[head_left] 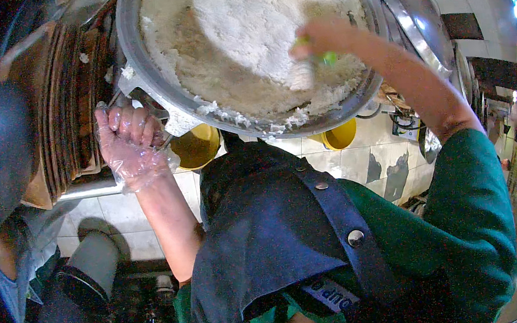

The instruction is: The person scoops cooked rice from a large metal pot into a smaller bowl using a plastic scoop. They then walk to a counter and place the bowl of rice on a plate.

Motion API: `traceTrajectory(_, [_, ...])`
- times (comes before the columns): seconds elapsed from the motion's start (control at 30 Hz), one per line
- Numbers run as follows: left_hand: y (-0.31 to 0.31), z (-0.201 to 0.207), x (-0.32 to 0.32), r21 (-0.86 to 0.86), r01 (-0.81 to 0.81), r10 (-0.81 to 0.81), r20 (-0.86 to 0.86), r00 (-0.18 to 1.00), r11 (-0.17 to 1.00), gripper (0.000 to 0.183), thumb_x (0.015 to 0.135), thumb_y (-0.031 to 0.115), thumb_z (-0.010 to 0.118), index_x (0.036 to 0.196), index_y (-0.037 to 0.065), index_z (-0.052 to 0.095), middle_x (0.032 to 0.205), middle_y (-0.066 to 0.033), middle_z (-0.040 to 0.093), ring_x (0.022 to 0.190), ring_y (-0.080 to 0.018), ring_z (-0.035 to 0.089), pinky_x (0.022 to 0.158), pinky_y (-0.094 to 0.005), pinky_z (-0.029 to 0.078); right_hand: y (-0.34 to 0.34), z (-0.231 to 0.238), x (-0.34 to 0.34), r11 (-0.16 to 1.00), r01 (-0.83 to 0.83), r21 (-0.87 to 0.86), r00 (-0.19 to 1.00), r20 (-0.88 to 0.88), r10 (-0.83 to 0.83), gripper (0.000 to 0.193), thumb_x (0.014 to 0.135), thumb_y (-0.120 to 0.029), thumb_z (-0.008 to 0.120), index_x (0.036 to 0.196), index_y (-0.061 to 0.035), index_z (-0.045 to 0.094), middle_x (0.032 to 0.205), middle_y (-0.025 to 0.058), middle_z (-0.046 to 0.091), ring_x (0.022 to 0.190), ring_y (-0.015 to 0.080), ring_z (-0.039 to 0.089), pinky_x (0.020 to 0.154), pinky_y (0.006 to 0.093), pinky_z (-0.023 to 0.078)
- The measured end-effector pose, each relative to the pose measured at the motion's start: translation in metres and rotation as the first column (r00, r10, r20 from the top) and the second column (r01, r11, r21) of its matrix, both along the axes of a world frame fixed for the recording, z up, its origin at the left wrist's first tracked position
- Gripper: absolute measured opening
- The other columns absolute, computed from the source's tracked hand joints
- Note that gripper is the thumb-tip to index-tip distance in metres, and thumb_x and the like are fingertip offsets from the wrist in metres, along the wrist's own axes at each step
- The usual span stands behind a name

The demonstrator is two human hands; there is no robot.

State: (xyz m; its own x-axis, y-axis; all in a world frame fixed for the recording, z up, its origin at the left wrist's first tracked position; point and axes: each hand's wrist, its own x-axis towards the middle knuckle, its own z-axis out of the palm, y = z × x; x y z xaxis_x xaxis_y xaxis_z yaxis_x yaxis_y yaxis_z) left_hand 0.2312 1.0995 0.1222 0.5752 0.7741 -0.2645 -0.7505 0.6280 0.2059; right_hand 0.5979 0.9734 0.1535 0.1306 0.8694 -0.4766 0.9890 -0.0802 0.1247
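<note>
A wide round metal pan [130, 33] fills the top middle, with a brown-white crust around a mound of white, grainy food [257, 26]. Over its right part is my right hand [324, 36], bare and blurred by motion. It is closed on a green-and-white tool [302, 76] whose pale end reaches down to the food; the exact kind is too smeared to tell. Left of the pan's rim, next to its side handle [175, 120], my left hand [133, 134] wears a clear plastic glove. Its fingers are curled shut; whatever they hold, if anything, is hidden.
Upright brown boards [69, 99] are stacked at the left. Below the pan are two yellow buckets [197, 146] [339, 135] over a tiled floor [119, 214]. A grey cylindrical bin [96, 264] is at the lower left, near another person's arm [5, 254]. White grains stick to the pan's rim.
</note>
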Motion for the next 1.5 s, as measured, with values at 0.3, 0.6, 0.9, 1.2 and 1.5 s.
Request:
traceTrajectory(0.3, [-0.003, 0.006, 0.002, 0.019, -0.042, 0.045, -0.164, 0.985, 0.999, 0.039, 0.097, 0.035, 0.037, 0.067, 0.01, 0.04, 0.052, 0.0022, 0.028, 0.041, -0.0106, 0.023, 0.033, -0.0249, 0.021, 0.088, -0.03, 0.071, 0.976, -0.156, 0.149, 0.95, 0.295, 0.107, 0.051, 0.069, -0.055, 0.059, 0.082, -0.0065, 0.067, 0.09, 0.0141, 0.063, 0.092, 0.0306, 0.056, 0.088, 0.0444, 0.039])
traceTrajectory(0.6, [-0.002, 0.006, 0.001, 0.045, -0.045, 0.049, -0.1, 0.994, 0.998, 0.037, 0.097, 0.034, 0.038, 0.068, 0.01, 0.042, 0.052, 0.0026, 0.028, 0.042, -0.0102, 0.023, 0.034, -0.0245, 0.021, 0.048, -0.042, 0.072, 0.983, -0.158, 0.091, 0.93, 0.348, 0.117, 0.056, 0.08, -0.063, 0.048, 0.089, -0.0114, 0.067, 0.083, 0.0109, 0.064, 0.091, 0.0255, 0.058, 0.091, 0.042, 0.035])
traceTrajectory(0.9, [-0.002, 0.003, 0.002, 0.058, -0.025, 0.029, -0.069, 0.997, 0.998, 0.036, 0.097, 0.034, 0.039, 0.068, 0.011, 0.041, 0.053, 0.0028, 0.027, 0.042, -0.01, 0.023, 0.035, -0.0239, 0.021, 0.009, -0.05, 0.055, 1.0, -0.005, 0.029, 0.944, 0.329, -0.005, 0.065, 0.081, -0.067, 0.041, 0.1, -0.0095, 0.066, 0.09, 0.0163, 0.065, 0.091, 0.029, 0.061, 0.088, 0.0426, 0.039])
traceTrajectory(1.2, [0.001, 0.003, 0.006, -0.06, -0.065, 0.059, -0.094, 0.994, 0.996, 0.038, 0.095, 0.037, 0.041, 0.065, 0.014, 0.04, 0.049, 0.0047, 0.025, 0.04, -0.0094, 0.022, 0.033, -0.0238, 0.018, -0.015, -0.027, -0.011, 0.988, 0.08, -0.132, 0.976, 0.213, -0.051, 0.068, 0.081, -0.065, 0.041, 0.077, -0.0031, 0.068, 0.078, 0.0197, 0.065, 0.079, 0.0348, 0.063, 0.076, 0.0472, 0.045])
traceTrajectory(1.5, [-0.005, 0.011, 0.011, -0.041, -0.164, 0.145, -0.291, 0.946, 0.986, 0.034, 0.092, 0.038, 0.05, 0.064, 0.02, 0.042, 0.051, 0.0068, 0.033, 0.042, -0.0074, 0.03, 0.036, -0.0229, 0.022, -0.015, -0.054, -0.06, 0.974, 0.222, 0.035, 0.975, -0.033, -0.221, 0.063, 0.076, -0.061, 0.049, 0.072, -0.0009, 0.066, 0.076, 0.0223, 0.063, 0.072, 0.0379, 0.061, 0.065, 0.0466, 0.045])
